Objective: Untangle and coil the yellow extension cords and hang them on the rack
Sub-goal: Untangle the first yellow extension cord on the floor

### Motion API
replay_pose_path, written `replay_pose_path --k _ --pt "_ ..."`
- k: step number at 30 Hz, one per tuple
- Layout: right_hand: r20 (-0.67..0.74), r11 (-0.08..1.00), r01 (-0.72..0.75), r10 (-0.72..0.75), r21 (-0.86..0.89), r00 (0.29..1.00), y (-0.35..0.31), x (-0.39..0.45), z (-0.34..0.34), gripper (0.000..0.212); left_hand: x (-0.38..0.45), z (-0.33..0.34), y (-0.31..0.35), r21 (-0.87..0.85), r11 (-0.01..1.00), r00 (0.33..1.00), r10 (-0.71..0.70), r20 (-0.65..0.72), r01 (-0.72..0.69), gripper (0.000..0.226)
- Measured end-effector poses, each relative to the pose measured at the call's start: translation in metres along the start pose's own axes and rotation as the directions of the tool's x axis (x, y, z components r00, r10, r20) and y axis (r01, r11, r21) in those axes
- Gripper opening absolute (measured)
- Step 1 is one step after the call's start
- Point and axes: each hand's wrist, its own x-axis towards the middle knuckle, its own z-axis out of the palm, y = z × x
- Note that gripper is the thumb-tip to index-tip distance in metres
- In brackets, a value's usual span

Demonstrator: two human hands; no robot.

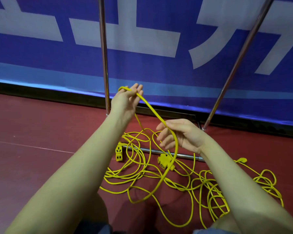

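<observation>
Red floor (41, 132) at lower centre holds the tangle (159, 174) — your left hand (127, 97) pinches the cord (152, 110), right hand (179, 134) curls loosely round it; draw slowly, keep loops even.

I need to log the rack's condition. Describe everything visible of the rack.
The rack looks like shiny chrome metal tubing. Two poles show: one nearly upright on the left, one leaning at right, both rising out of frame, so the top is unseen. Their feet rest on the red floor before a blue banner. A base bar lies on the floor under the yellow cords. No hand touches it.
</observation>
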Motion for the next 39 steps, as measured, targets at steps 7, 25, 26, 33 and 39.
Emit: replay_pose_path --k 7,25,26,33,39 --pt "-0.155 0.998 0.07 -0.069 0.003 0.986 0.005 0.006 -0.006 0.022 -0.016 0.004 -0.012 0.153 0.984 0.979 -0.118 0.168 0.093 0.03" --pt "-0.119 0.994 0.1 -0.105 -0.047 0.987 0.001 0.005 -0.009 0.019 -0.012 -0.001 -0.018 0.181 0.978 0.991 -0.12 0.056 0.108 0.043" --pt "-0.13 0.994 0.099 -0.105 -0.053 0.986 0.001 0.006 -0.01 0.019 -0.016 0.0 -0.022 0.252 0.96 0.984 -0.15 0.091 0.123 0.043" --pt "-0.106 0.997 0.077 -0.078 -0.009 0.991 0.001 0.007 -0.003 0.025 -0.015 0.005 -0.028 0.339 0.936 0.992 -0.115 0.047 0.092 0.012" --pt "-0.01 0.999 0.051 -0.051 -0.004 0.999 -0.002 -0.001 -0.004 0.028 0.012 -0.008 -0.003 0.107 0.994 0.983 0.039 -0.18 -0.02 0.008"
